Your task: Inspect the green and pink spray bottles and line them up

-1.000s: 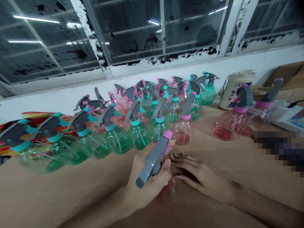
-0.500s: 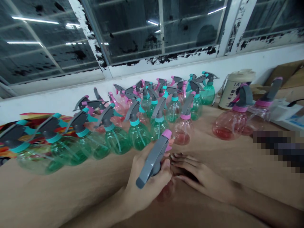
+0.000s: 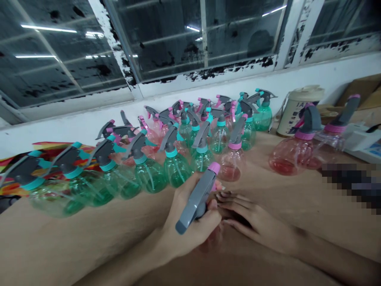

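Two bare hands are close together over one spray bottle (image 3: 212, 240) on the near part of the desk (image 3: 300, 206), just left of the middle of its visible width. The left hand (image 3: 195, 232) is wrapped round the neck, clamped beneath the grey trigger head (image 3: 195, 200) with its pink nozzle tip. Its fingers hide where head and bottle meet, so how far the two are joined cannot be told. The right hand (image 3: 260, 220) lies just beside, fingers stretched toward the left thumb and its own thumb held apart; whether it touches the pink bottle body is unclear.

Little has changed over the last second. Everything has slid slightly rightward in view, which looks like a small head turn, while the grip and the lever's slant are almost as they were. I judge the work on this bottle to be at the same point, with no step visibly finished.

Six teal-collared spray bottles (image 3: 178, 169) and one pink-collared spray bottle (image 3: 232, 167) make a front row, running from the desk's left side toward its far edge, with more crowded behind. Two pink bottles (image 3: 290, 159) stand apart to the right, near a cream lidded tub (image 3: 293, 111) by the far edge.
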`<state>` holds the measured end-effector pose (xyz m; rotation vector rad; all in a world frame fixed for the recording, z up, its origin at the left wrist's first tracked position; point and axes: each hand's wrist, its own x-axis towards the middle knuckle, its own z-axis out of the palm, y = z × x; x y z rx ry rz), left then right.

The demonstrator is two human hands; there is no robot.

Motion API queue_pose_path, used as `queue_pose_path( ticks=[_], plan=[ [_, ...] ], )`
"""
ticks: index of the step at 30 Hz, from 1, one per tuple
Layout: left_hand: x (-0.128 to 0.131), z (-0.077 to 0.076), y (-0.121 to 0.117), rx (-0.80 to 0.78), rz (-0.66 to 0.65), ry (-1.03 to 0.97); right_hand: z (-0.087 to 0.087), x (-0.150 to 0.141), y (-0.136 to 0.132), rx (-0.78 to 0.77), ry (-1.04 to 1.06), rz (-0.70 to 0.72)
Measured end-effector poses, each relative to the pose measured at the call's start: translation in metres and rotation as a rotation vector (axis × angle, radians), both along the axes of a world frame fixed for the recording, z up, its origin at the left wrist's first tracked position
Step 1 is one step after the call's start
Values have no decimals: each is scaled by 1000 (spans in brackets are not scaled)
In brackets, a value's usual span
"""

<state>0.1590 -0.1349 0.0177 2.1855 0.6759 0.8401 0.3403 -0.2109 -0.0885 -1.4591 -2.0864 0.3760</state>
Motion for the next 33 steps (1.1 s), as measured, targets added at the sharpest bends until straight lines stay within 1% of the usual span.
queue_pose_path(
  ticks=[3,5,7,10,13,17,21,24,29,31,33],
  plan=[
    [-1,0,0,77,-48,17,-1,1,1,-10,-37,15],
    [-2,-1,-1,100,-50,32,-2,1,1,-6,-47,20],
    [-3,-2,-1,100,-31,43,-2,1,2,6,-36,23],
    [-2,-3,0,60,-6,35,1,2,1,18,10,21],
    [-1,-4,0,25,-28,-13,9,0,-2,-14,74,-22],
    [-2,-9,0,-18,-65,-45,26,-7,-10,-60,129,-73],
    [-4,-13,0,0,-60,-58,46,-22,-18,-42,186,-39],
    [-4,-14,1,9,-58,-71,56,-38,-18,-11,208,-27],
    [-5,-11,2,29,-66,-76,61,-67,-10,37,198,-179],
    [-7,-12,4,43,-91,-66,61,-72,-8,74,194,-207],
    [-10,-17,8,87,-137,-40,64,-71,-10,88,184,-219]
  ],
)
